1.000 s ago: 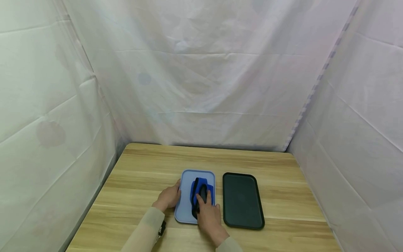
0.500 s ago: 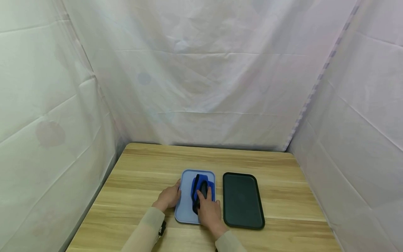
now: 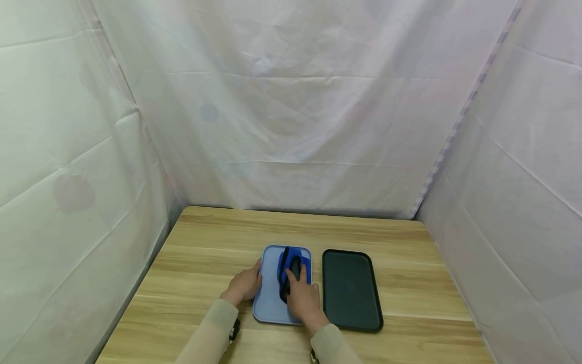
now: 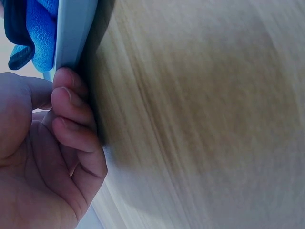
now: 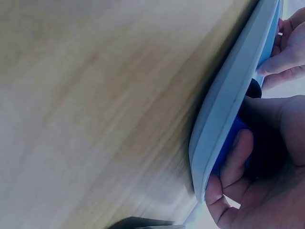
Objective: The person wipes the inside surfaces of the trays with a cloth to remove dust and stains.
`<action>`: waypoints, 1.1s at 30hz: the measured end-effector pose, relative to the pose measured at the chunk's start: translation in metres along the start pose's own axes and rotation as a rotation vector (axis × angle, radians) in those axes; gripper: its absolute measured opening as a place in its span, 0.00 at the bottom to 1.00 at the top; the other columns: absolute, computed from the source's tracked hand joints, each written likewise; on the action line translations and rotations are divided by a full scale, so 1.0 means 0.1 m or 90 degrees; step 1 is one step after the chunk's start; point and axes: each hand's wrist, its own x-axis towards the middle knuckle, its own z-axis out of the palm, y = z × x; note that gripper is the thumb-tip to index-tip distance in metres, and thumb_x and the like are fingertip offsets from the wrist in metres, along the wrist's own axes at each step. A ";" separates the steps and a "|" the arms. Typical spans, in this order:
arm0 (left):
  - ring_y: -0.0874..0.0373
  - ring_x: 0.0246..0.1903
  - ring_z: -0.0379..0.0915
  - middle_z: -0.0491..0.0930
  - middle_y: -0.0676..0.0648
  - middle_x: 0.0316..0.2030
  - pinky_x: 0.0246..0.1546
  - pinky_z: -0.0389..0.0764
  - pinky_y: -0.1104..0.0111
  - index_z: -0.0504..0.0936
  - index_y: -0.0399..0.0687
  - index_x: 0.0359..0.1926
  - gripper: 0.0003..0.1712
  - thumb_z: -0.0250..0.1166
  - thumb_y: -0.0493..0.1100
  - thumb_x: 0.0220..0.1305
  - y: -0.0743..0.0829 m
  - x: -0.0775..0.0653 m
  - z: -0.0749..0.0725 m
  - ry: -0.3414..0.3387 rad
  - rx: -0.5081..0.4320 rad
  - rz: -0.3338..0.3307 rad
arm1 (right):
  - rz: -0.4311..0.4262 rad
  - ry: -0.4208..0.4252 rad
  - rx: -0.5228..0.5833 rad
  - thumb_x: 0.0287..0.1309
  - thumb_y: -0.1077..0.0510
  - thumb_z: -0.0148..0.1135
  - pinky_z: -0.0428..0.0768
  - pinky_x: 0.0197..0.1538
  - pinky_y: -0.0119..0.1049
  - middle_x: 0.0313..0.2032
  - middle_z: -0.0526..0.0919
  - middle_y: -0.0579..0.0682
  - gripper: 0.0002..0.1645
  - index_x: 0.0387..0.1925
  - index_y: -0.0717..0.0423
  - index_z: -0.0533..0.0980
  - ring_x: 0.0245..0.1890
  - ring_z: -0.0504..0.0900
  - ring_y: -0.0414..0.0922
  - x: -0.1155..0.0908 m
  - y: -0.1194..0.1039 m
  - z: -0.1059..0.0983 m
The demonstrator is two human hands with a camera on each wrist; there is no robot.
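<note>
The right hand (image 3: 303, 299) grips the wiper (image 3: 295, 264) — it lies on the pale tray (image 3: 268, 306), toward the far right — apparently mid-wipe. The left hand (image 3: 245, 284) holds that tray's left edge (a brace, seemingly). Next likely calls for even, flat pressure. The dark tray (image 3: 352, 288) sits just beside on the bench (image 3: 218, 237).

The head camera looks forward and down from the person's side, high and well back, taking in most of the desk (image 3: 218, 237) and the white curtain (image 3: 291, 101) beyond. The left wrist camera sits close to the left hand (image 3: 245, 284), which fills its lower left, with wood grain across the rest. The right wrist camera is likewise near the right hand (image 3: 302, 302), its view tilted; the left hand enters at upper right. All three views share the light blue tray (image 3: 268, 303) and blue item (image 3: 301, 251).
</note>
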 end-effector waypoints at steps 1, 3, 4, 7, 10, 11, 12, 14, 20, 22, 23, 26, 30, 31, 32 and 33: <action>0.36 0.54 0.83 0.81 0.32 0.61 0.53 0.81 0.45 0.61 0.40 0.79 0.33 0.51 0.44 0.79 0.00 0.00 0.00 0.000 -0.001 0.000 | 0.002 -0.004 0.003 0.61 0.52 0.73 0.74 0.55 0.60 0.76 0.60 0.71 0.42 0.75 0.41 0.69 0.34 0.87 0.53 0.01 0.01 0.00; 0.36 0.55 0.83 0.80 0.32 0.62 0.54 0.81 0.45 0.61 0.40 0.79 0.32 0.51 0.44 0.79 0.01 0.00 0.00 0.000 -0.005 -0.001 | 0.005 -0.008 0.008 0.61 0.52 0.73 0.73 0.59 0.63 0.76 0.59 0.71 0.41 0.75 0.42 0.69 0.41 0.89 0.57 0.04 0.01 0.00; 0.36 0.55 0.82 0.80 0.32 0.62 0.54 0.81 0.45 0.61 0.40 0.79 0.32 0.51 0.44 0.79 0.01 0.00 0.00 -0.001 -0.005 -0.002 | 0.006 -0.010 0.010 0.61 0.52 0.73 0.73 0.60 0.64 0.76 0.59 0.71 0.41 0.75 0.42 0.69 0.44 0.89 0.58 0.05 0.02 0.00; 0.36 0.56 0.82 0.80 0.32 0.62 0.55 0.80 0.45 0.61 0.40 0.79 0.33 0.51 0.44 0.79 0.01 0.01 0.01 -0.002 -0.006 -0.001 | 0.004 -0.015 0.013 0.61 0.52 0.73 0.72 0.62 0.66 0.77 0.59 0.71 0.42 0.75 0.42 0.69 0.49 0.88 0.60 0.09 0.03 0.01; 0.36 0.55 0.82 0.80 0.32 0.62 0.54 0.81 0.45 0.61 0.40 0.79 0.33 0.51 0.44 0.79 0.00 0.01 0.01 -0.001 -0.005 -0.002 | 0.004 -0.021 0.013 0.62 0.51 0.72 0.73 0.60 0.64 0.77 0.58 0.70 0.42 0.75 0.41 0.68 0.52 0.87 0.59 0.14 0.04 0.00; 0.37 0.55 0.83 0.80 0.32 0.62 0.54 0.81 0.45 0.61 0.40 0.79 0.33 0.51 0.44 0.79 0.00 0.01 0.01 -0.001 -0.005 -0.002 | 0.004 -0.021 0.012 0.62 0.51 0.72 0.74 0.60 0.63 0.77 0.58 0.70 0.42 0.75 0.41 0.68 0.52 0.87 0.59 0.15 0.04 0.00; 0.37 0.54 0.83 0.81 0.32 0.62 0.54 0.81 0.46 0.61 0.40 0.79 0.33 0.51 0.44 0.79 0.00 0.01 0.01 -0.002 -0.005 -0.003 | 0.006 -0.023 0.009 0.62 0.51 0.72 0.74 0.58 0.62 0.77 0.58 0.70 0.41 0.75 0.41 0.68 0.53 0.87 0.59 0.17 0.04 0.00; 0.39 0.51 0.84 0.81 0.32 0.61 0.52 0.81 0.46 0.60 0.41 0.79 0.33 0.51 0.44 0.79 0.00 0.01 0.01 -0.003 -0.004 -0.005 | 0.009 -0.026 0.005 0.62 0.51 0.72 0.75 0.56 0.60 0.77 0.59 0.69 0.41 0.75 0.40 0.68 0.52 0.86 0.60 0.19 0.04 -0.01; 0.45 0.43 0.83 0.82 0.31 0.60 0.48 0.82 0.48 0.60 0.41 0.80 0.33 0.51 0.45 0.79 0.01 0.01 0.00 -0.006 -0.004 -0.009 | 0.008 -0.029 -0.003 0.62 0.51 0.72 0.76 0.52 0.57 0.77 0.58 0.69 0.42 0.76 0.40 0.68 0.41 0.87 0.61 0.24 0.06 -0.02; 0.46 0.42 0.83 0.82 0.31 0.59 0.48 0.82 0.49 0.60 0.41 0.80 0.33 0.51 0.45 0.79 0.01 0.01 0.00 -0.005 -0.005 -0.010 | 0.007 -0.029 -0.005 0.63 0.51 0.72 0.76 0.54 0.58 0.77 0.58 0.69 0.42 0.76 0.40 0.68 0.40 0.87 0.61 0.26 0.06 -0.02; 0.46 0.42 0.83 0.82 0.32 0.60 0.48 0.81 0.49 0.60 0.41 0.80 0.33 0.51 0.45 0.79 0.01 0.00 0.00 -0.006 -0.005 -0.010 | 0.007 -0.028 -0.005 0.63 0.51 0.72 0.76 0.54 0.58 0.77 0.58 0.70 0.42 0.76 0.40 0.68 0.40 0.87 0.61 0.26 0.06 -0.02; 0.45 0.43 0.83 0.82 0.32 0.60 0.48 0.82 0.48 0.60 0.41 0.79 0.33 0.51 0.45 0.79 0.00 0.00 0.00 -0.004 -0.004 -0.010 | 0.008 -0.030 -0.010 0.63 0.50 0.72 0.76 0.57 0.59 0.78 0.58 0.69 0.42 0.76 0.39 0.67 0.42 0.87 0.61 0.28 0.06 -0.02; 0.40 0.49 0.84 0.82 0.31 0.60 0.51 0.82 0.46 0.61 0.40 0.79 0.33 0.51 0.45 0.79 0.00 0.01 0.01 -0.003 -0.001 -0.011 | 0.004 -0.023 -0.014 0.63 0.50 0.71 0.76 0.57 0.60 0.77 0.58 0.70 0.42 0.76 0.41 0.67 0.40 0.87 0.59 0.29 0.05 0.00; 0.39 0.50 0.84 0.82 0.31 0.60 0.51 0.82 0.46 0.61 0.40 0.79 0.33 0.51 0.45 0.79 0.00 0.01 0.01 -0.003 -0.001 -0.010 | 0.003 -0.022 -0.016 0.63 0.51 0.71 0.76 0.57 0.60 0.77 0.58 0.70 0.42 0.76 0.41 0.67 0.40 0.87 0.59 0.29 0.04 0.00; 0.39 0.50 0.84 0.82 0.31 0.59 0.50 0.82 0.46 0.61 0.40 0.79 0.33 0.52 0.45 0.79 0.00 0.01 0.00 -0.003 0.000 -0.009 | 0.002 -0.022 -0.019 0.64 0.50 0.71 0.77 0.56 0.60 0.77 0.58 0.70 0.42 0.76 0.41 0.67 0.40 0.88 0.58 0.29 0.04 0.01; 0.39 0.50 0.84 0.82 0.31 0.59 0.51 0.82 0.46 0.61 0.41 0.79 0.33 0.52 0.45 0.79 0.00 0.01 0.00 -0.003 -0.001 -0.011 | 0.001 -0.020 -0.017 0.63 0.51 0.71 0.77 0.56 0.61 0.77 0.58 0.71 0.42 0.76 0.42 0.67 0.41 0.88 0.59 0.29 0.03 0.01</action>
